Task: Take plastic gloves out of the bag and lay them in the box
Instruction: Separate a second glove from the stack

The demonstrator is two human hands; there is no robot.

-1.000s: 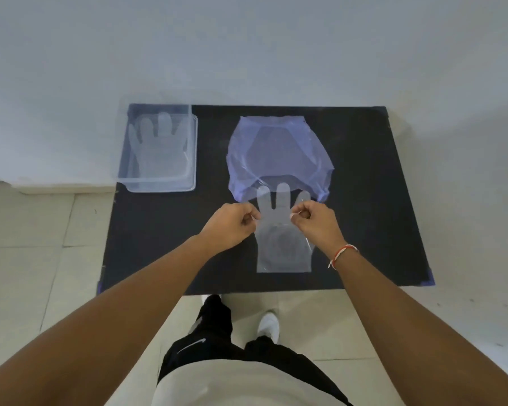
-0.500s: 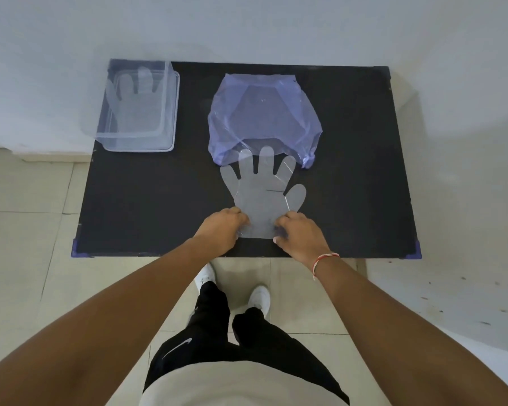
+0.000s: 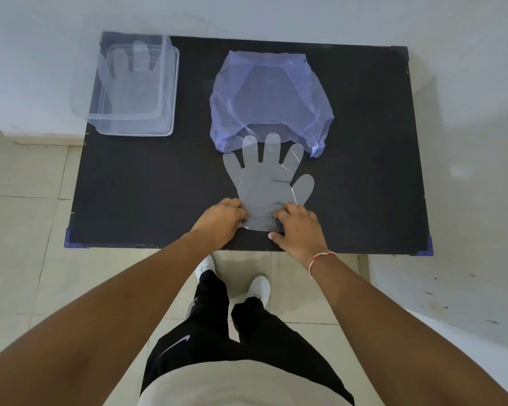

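A clear plastic glove [image 3: 266,180] lies flat on the black table [image 3: 147,186], fingers pointing away from me, its fingertips just at the mouth of the purple plastic bag [image 3: 269,98]. My left hand [image 3: 219,219] pinches the glove's cuff at its left corner. My right hand [image 3: 298,227] grips the cuff at its right corner. At the table's far left stands a clear plastic box [image 3: 137,126] with another glove [image 3: 131,74] lying flat inside it.
A white wall runs behind the table, close to the box. The table's near edge is just under my wrists, with purple corner guards [image 3: 71,240] at both near corners. Tiled floor and my feet lie below.
Both hands pulled the glove toward me, out of the bag's mouth, until its whole shape lies on the table. My hands now sit at the cuff near the table's front edge.
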